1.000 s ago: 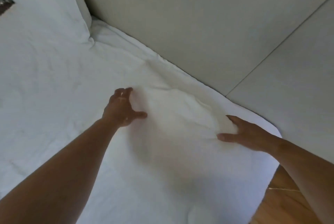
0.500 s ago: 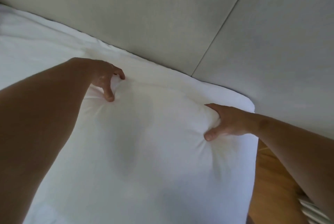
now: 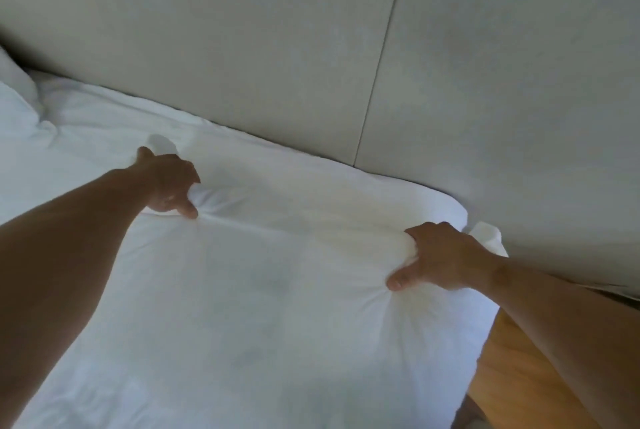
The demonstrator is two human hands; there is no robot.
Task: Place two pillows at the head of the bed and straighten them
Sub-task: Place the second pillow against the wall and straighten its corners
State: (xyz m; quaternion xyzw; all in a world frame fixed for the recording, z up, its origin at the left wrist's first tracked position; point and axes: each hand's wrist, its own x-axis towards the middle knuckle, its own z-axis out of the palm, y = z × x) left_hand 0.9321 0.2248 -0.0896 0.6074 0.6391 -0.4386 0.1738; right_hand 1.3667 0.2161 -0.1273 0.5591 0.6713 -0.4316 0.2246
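A white pillow (image 3: 277,290) lies on the white bed (image 3: 104,124) near its right corner, just short of the grey padded headboard (image 3: 242,48). My left hand (image 3: 169,183) pinches the pillow's far left part, with fabric bunched under the fingers. My right hand (image 3: 440,255) grips the pillow's far right part, thumb pressed into it. A crease runs across the pillow between the two hands. At the far left edge, the corner of a second white pillow (image 3: 14,82) rests against the headboard.
The headboard has a vertical seam (image 3: 381,65) between two panels. Wooden floor (image 3: 512,376) shows beside the bed's right edge. The bed's far right corner (image 3: 488,238) sits just behind my right hand.
Both hands went from resting spread on the pillow to gripping its far part. The view has swung back left, so the second pillow's corner shows again.
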